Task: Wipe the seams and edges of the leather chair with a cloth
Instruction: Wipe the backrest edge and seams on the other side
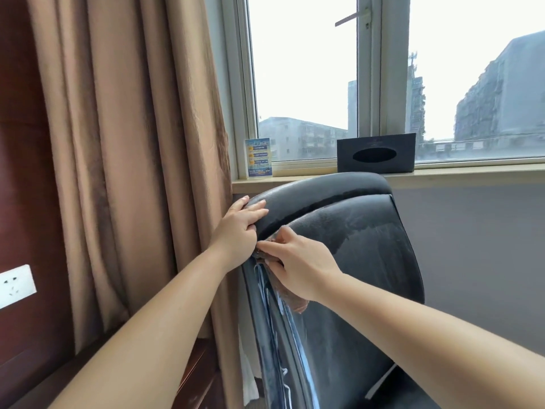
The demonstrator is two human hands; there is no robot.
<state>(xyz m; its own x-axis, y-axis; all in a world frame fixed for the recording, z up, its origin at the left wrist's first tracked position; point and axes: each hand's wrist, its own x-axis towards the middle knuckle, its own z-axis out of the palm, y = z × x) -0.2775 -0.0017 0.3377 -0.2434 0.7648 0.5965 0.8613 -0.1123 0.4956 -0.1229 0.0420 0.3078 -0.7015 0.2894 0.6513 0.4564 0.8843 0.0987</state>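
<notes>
A black leather chair [354, 246] stands by the window, its backrest facing me, with damp streaks on the leather. My left hand [239, 228] grips the upper left edge of the backrest, fingers laid over the top roll. My right hand [298, 258] presses a brown cloth [296, 302] into the seam along the left side of the backrest, just below my left hand. Most of the cloth is hidden under my right hand; a fold hangs out below the wrist.
A tan curtain [132, 157] hangs right beside the chair's left edge. On the windowsill [457, 174] stand a dark tissue box [376, 153] and a small blue card [259, 157]. A dark wooden panel with a white wall socket [16, 284] lies at the left.
</notes>
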